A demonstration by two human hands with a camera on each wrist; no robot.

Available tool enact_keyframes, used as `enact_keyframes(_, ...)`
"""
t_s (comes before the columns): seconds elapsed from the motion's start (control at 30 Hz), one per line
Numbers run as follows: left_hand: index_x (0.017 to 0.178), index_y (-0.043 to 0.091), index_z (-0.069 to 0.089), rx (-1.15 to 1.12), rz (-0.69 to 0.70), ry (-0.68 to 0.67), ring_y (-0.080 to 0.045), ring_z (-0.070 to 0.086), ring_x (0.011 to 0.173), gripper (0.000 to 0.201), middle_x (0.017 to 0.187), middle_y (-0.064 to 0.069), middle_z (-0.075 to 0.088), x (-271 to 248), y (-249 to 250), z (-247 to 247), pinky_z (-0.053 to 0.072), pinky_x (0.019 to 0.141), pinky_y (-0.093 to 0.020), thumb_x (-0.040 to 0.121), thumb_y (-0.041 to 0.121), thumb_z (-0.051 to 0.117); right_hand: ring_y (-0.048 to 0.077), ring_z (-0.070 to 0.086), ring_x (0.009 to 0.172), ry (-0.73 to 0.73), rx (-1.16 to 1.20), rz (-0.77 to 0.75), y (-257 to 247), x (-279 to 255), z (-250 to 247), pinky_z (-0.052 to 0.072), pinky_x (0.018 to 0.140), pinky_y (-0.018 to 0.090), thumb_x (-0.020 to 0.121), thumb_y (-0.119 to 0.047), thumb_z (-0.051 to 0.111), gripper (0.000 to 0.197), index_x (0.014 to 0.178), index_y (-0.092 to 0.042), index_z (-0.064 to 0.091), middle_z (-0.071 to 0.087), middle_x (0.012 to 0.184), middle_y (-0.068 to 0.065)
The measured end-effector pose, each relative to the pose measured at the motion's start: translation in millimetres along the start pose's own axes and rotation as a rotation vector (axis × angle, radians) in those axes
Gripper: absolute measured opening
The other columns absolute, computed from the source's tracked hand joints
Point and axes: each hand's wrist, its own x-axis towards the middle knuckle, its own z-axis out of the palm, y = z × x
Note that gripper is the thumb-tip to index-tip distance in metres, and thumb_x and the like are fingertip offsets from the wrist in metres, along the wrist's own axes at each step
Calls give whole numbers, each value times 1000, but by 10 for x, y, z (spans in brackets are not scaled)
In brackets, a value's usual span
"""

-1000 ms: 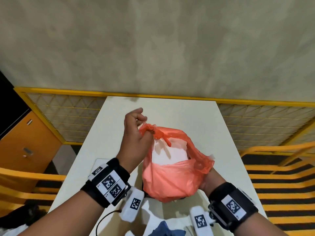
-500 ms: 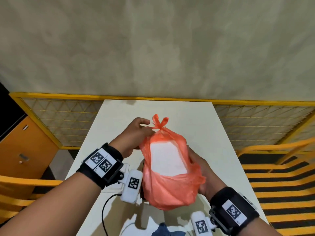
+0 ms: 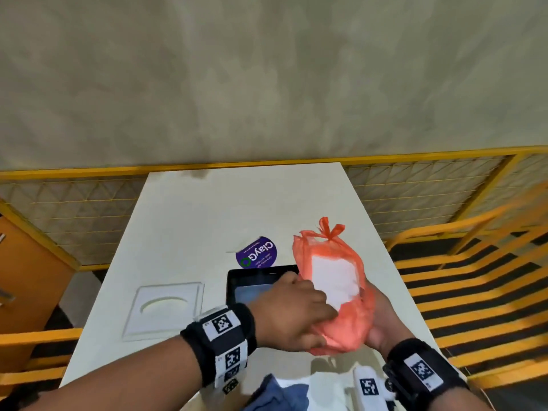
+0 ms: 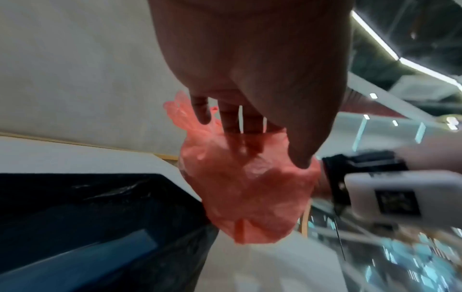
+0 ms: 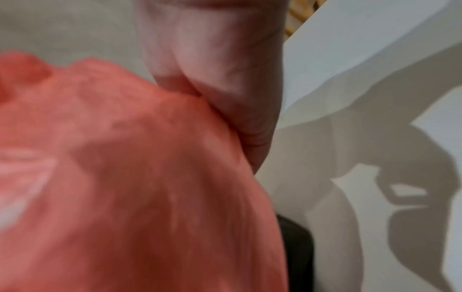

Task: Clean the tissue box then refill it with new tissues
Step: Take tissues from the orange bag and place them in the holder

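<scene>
- A person stands at a white desk (image 3: 189, 221), both wrists strapped with black bands bearing square printed markers.
- The right hand (image 3: 378, 318) cups an orange plastic bag (image 3: 341, 318) from below and from its right side, palm and fingers wrapped against it.
- The bag is knotted at the top and slants upward toward 12 o'clock; a white stack of tissues (image 3: 333, 280) shows through the thin plastic.
- The left hand (image 3: 292, 314) reaches across from 8 o'clock, its fingers stretched out against the bag's left side and its thumb on the lower front.
- In the left wrist view the fingers (image 4: 230, 118) lie extended over the crinkled bag (image 4: 250, 193), not clenched.
- A black tissue box (image 3: 252, 284), open at the top, sits on the desk just left of the bag, partly hidden behind the left hand.
- Its white lid (image 3: 164, 310), with an oval slot, lies flat on the desk at 9 o'clock from the box, apart from it.
- A round purple sticker (image 3: 257, 253) reading "ClayGo" is on the desk just beyond the box, at 12 o'clock from it.
- A blue cloth (image 3: 278, 394) lies at the near edge of the desk, at 6 o'clock, between the forearms.
- Yellow mesh railings (image 3: 89, 209) run behind and beside the desk.
</scene>
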Motion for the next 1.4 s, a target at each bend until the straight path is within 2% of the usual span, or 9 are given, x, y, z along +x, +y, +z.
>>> enact_keyframes(0.13, 117, 30, 60, 38, 175, -133, -28, 58, 78, 28, 90, 0, 59, 58, 86, 262, 38, 79, -40, 91, 32, 51, 44, 56, 121, 116, 27, -11, 96, 52, -304, 40, 103, 62, 95, -49, 54, 55, 131, -8, 59, 57, 133, 26)
enact_keyframes(0.43, 132, 34, 49, 76, 255, -248, -30, 55, 82, 53, 99, -5, 58, 337, 286, 546, 38, 80, -44, 86, 9, 58, 39, 66, 104, 328, -108, -62, 244, 23, -848, 46, 96, 64, 95, -41, 49, 44, 120, -8, 63, 69, 111, 22)
enact_keyframes(0.63, 129, 36, 43, 135, 308, -315, -29, 57, 76, 61, 94, -5, 57, 364, 321, 736, 44, 82, -50, 79, 8, 65, 30, 44, 129, 624, -879, -389, 162, -107, -880, 36, 107, 50, 99, -46, 42, 46, 138, -25, 48, 44, 146, 13)
enact_keyframes(0.73, 127, 40, 38, 177, 355, -268, -27, 56, 70, 67, 91, -3, 57, 370, 296, 870, 47, 78, -47, 76, 16, 73, 29, 23, 137, 523, -1551, -586, 110, -266, -811, 28, 108, 51, 91, -62, 43, 54, 140, -40, 46, 29, 152, 5)
enact_keyframes(0.93, 128, 40, 41, 205, 343, -248, -28, 55, 89, 57, 111, -4, 56, 413, 322, 846, 44, 88, -53, 80, 21, 65, 28, 5, 145, 313, -1958, -344, 0, -425, -682, 12, 114, 55, 79, -82, 34, 58, 100, -41, 70, 13, 162, -5)
enact_keyframes(1.07, 111, 35, 62, 100, 257, -242, -31, 57, 94, 23, 112, -3, 61, 447, 258, 824, 42, 91, -58, 92, 42, 50, 30, 16, 143, 586, -1929, -229, -187, -564, -774, 18, 114, 57, 90, -68, 38, 48, 93, -38, 75, 25, 159, 0)
enact_keyframes(1.17, 111, 31, 67, 39, 151, -245, -29, 57, 97, 42, 109, -1, 63, 555, 261, 730, 40, 90, -50, 97, 51, 32, 31, 29, 136, 674, -1978, -315, -186, -597, -781, 28, 107, 55, 88, -54, 54, 28, 92, -36, 75, 38, 150, 2)
enact_keyframes(1.27, 113, 25, 67, -137, -1, -172, -25, 58, 100, 47, 109, -1, 65, 790, 218, 579, 38, 87, -40, 95, 43, 28, 22, 55, 103, 519, -1903, -649, -83, -484, -630, 46, 82, 36, 85, -38, 62, 14, 85, -28, 72, 61, 110, -1)
enact_keyframes(1.4, 113, 19, 68, -201, -137, -278, -31, 62, 103, 35, 116, -4, 63, 1088, 116, 579, 47, 74, -35, 86, 10, 47, 23, 62, 84, 345, -1719, -507, -45, -308, -512, 46, 68, 32, 90, -21, 50, 15, 96, -19, 64, 68, 91, 2)
